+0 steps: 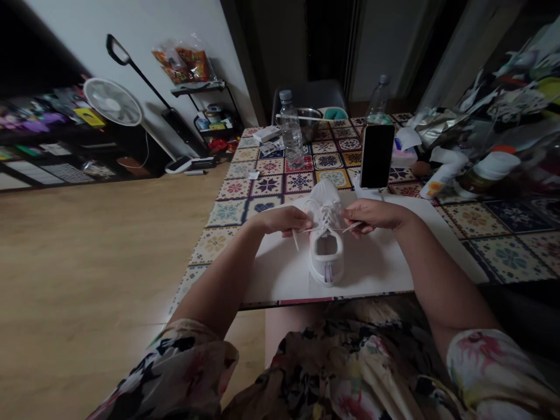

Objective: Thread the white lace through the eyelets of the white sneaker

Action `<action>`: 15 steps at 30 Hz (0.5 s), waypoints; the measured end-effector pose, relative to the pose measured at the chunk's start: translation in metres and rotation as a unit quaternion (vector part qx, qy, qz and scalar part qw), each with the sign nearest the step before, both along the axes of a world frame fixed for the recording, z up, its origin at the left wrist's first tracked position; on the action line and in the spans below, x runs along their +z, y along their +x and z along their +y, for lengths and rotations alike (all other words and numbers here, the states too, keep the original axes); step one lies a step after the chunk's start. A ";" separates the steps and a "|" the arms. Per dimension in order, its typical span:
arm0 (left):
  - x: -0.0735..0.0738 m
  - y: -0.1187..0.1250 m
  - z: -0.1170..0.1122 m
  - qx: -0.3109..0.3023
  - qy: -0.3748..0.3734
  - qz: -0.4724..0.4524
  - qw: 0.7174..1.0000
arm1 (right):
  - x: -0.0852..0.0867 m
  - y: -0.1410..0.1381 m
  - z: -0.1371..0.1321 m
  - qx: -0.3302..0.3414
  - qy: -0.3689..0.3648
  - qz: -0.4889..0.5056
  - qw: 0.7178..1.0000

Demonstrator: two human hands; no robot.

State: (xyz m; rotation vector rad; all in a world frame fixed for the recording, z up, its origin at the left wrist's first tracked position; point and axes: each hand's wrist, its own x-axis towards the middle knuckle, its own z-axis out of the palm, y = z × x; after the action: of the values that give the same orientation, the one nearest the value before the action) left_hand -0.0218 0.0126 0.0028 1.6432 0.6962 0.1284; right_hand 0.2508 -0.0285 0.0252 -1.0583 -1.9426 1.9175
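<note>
Count: 1 shoe (326, 233), white, 1 lace with 2 loose ends, 2 hands, both mine. Around it: 1 white sheet (376, 265) under the shoe, 1 phone (377, 156) standing upright past its toe, 2 clear plastic bottles on the table (475, 221), one left (291, 131), one right (378, 99). 1 metal bowl (308, 125) just beside the left bottle. Right side of the table is a cluttered pile; can't count it. Off the table, on the floor side: 1 fan (112, 102).

Position: shoe sits sole down, between my hands, heel toward me, toe pointing away. It's right of my left hand (286, 221) and left of my right hand (368, 214), close to both; hands are level with the laced part, ahead of the ankle opening.

Hands: left is narrow, thumb and fingers pinching the left lace end (296, 239), tip hanging down. Right is narrow too, pinching the right lace end (352, 226). Can't tell whether right fingertips touch the shoe's side.
</note>
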 end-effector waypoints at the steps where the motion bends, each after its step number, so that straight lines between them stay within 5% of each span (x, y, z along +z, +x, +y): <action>1: 0.000 -0.001 0.001 -0.013 0.003 0.012 1.000 | 0.000 0.000 0.000 -0.004 0.002 -0.002 1.000; 10: 0.000 -0.001 -0.002 -0.035 -0.046 -0.026 0.998 | 0.008 0.009 0.001 0.085 0.048 -0.034 0.995; 15: 0.000 -0.002 0.002 -0.105 0.031 -0.055 0.992 | 0.005 0.008 0.003 0.114 0.070 -0.031 0.991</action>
State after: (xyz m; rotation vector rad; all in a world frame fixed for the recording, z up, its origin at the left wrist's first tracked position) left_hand -0.0234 0.0144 0.0029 1.7445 0.4362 0.0897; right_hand 0.2592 -0.0253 0.0299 -0.9017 -2.2830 1.8420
